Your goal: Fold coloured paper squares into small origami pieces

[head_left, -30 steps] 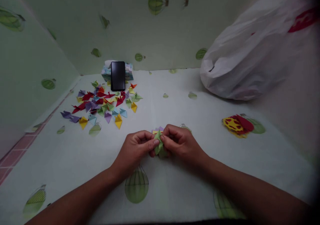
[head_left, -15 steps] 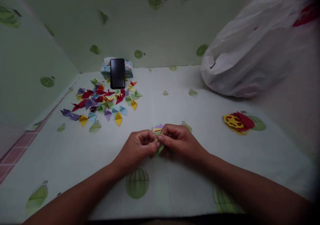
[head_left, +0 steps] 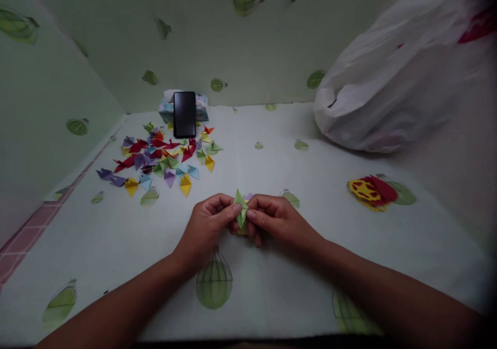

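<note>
A small green folded origami paper (head_left: 240, 208) stands between my hands, long and diamond-shaped with a pointed tip facing away from me. My left hand (head_left: 213, 222) pinches its left side, the thumb lying on its face. From the right, my right hand (head_left: 280, 218) grips its edge between thumb and fingers. Beneath and behind it, mostly hidden by the hands, lie paper squares, of which a purple corner (head_left: 247, 197) and a bit of yellow show. To the left spreads a pile of folded paper cranes (head_left: 155, 157) in red, purple, yellow, blue and green.
A black phone (head_left: 184, 115) leans against a tissue box (head_left: 202, 108) behind the cranes. At the right lie red and yellow cut-out pieces (head_left: 368, 191). A large white plastic bag (head_left: 380, 90) stands at the back right. Walls (head_left: 186, 43) rise behind and to the left.
The green paper has turned upright, its pointed tip now showing above my fingers. My left thumb has moved onto its face, and my hands have parted slightly. The view has shifted a little.
</note>
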Available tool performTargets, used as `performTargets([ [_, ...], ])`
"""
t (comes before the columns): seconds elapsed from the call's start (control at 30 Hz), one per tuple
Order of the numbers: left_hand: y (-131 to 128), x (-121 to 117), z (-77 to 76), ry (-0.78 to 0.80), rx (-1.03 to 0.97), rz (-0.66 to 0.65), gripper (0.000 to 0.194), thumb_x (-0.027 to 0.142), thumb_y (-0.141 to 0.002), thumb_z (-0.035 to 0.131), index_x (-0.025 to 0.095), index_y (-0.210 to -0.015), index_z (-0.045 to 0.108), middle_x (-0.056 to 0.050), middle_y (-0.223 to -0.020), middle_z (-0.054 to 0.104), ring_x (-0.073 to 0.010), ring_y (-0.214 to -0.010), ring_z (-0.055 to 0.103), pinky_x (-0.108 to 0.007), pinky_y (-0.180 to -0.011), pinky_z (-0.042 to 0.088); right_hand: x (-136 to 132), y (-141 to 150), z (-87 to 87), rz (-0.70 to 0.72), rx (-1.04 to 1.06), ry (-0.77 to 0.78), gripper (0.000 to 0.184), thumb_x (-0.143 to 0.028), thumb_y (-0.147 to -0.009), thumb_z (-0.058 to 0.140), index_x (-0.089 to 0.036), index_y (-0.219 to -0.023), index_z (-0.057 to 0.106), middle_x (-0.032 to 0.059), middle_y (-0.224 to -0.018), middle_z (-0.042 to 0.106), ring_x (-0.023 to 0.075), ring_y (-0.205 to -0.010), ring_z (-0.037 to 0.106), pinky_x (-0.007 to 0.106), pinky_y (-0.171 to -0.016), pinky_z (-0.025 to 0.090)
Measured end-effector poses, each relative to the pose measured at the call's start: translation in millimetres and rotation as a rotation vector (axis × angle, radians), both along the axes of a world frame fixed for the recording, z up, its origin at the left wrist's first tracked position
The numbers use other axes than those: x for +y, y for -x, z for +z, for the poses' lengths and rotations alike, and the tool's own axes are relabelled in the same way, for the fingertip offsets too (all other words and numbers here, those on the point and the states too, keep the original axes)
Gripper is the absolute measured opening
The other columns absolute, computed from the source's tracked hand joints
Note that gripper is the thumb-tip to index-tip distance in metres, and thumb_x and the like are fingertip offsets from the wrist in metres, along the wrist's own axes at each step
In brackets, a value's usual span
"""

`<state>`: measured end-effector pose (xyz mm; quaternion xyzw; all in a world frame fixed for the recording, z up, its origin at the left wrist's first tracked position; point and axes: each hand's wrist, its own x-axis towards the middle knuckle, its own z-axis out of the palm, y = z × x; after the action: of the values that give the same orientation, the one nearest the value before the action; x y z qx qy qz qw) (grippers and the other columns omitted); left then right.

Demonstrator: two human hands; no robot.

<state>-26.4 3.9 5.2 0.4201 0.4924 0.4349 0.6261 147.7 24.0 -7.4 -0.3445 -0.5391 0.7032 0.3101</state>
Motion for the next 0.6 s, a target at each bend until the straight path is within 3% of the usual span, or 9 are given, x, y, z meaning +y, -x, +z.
performTargets([
  [0.23, 0.0, -0.5, -1.5, 0.004, -0.006, -0.005, 0.018, 0.029, -0.080, 0.071, 0.016, -0.071, 0.062, 0.004, -0.057, 0.062, -0.0076, -0.054, 0.054, -0.017, -0.055, 0.040, 0.7, -0.6, 0.7, -0.007, -0.039, -0.027, 0.027, -0.037, -0.088, 0.062, -0.017, -0.072, 0.052, -0.0020, -0.060, 0.060, 0.0086, -0.044, 0.056, 0.021, -0.046, 0.044],
  [0.43, 1.2, 0.5, -3.0, 0.003, 0.046, -0.001, 0.020, 0.032, -0.081, 0.073, 0.016, -0.072, 0.063, 0.004, -0.057, 0.063, -0.0073, -0.053, 0.054, -0.018, -0.055, 0.042, -2.2, 0.4, 5.2, -0.060, -0.165, -0.161, 0.024, -0.031, -0.088, 0.058, -0.017, -0.070, 0.053, -0.0018, -0.056, 0.058, 0.0088, -0.044, 0.052, 0.022, -0.044, 0.040],
  [0.6, 1.8, 0.7, -3.7, -0.012, 0.014, -0.009, 0.021, 0.032, -0.081, 0.072, 0.016, -0.072, 0.063, 0.004, -0.058, 0.063, -0.0077, -0.055, 0.056, -0.018, -0.056, 0.043, -1.9, 1.4, 3.3, -0.037, -0.102, -0.095, 0.023, -0.033, -0.090, 0.057, -0.017, -0.073, 0.053, -0.0023, -0.059, 0.058, 0.0088, -0.046, 0.054, 0.022, -0.046, 0.043],
])
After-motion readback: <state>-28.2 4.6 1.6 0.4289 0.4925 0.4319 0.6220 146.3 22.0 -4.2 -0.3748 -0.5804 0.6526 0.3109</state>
